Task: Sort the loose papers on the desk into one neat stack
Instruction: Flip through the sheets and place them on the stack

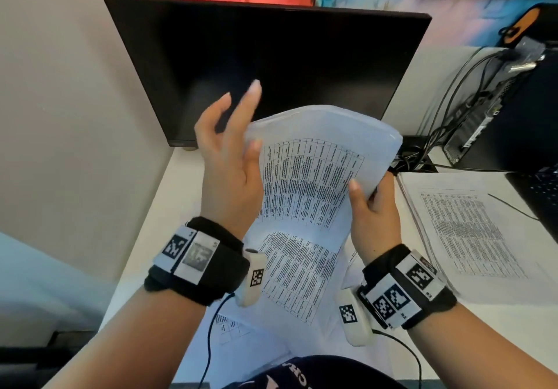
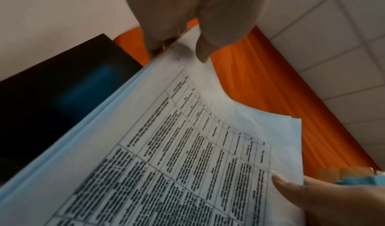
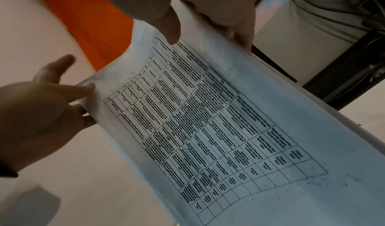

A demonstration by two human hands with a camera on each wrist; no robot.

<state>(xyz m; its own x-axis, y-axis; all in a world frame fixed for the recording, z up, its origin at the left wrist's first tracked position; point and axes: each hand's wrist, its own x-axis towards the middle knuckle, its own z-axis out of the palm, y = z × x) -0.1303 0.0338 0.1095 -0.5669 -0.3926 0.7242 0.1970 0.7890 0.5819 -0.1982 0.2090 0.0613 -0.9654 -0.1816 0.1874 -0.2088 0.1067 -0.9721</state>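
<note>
I hold a bundle of printed sheets with tables [image 1: 311,177] upright and bowed above the white desk [image 1: 169,195], in front of the monitor. My left hand [image 1: 232,159] pinches its upper left edge, thumb on the front, with two fingers straight up and off the paper. My right hand [image 1: 371,207] grips the right edge, thumb on the printed face and fingers behind. The left wrist view shows the bundle [image 2: 187,147] in several layers. The right wrist view shows the same sheets [image 3: 229,122] curved. A second stack of printed pages [image 1: 465,231] lies flat on the desk to the right.
A dark monitor [image 1: 265,68] stands close behind the papers. A computer tower with cables [image 1: 495,110] sits at the back right, a dark keyboard [image 1: 543,195] at the right edge. A partition wall [image 1: 75,116] bounds the left. More sheets [image 1: 302,277] lie under my wrists.
</note>
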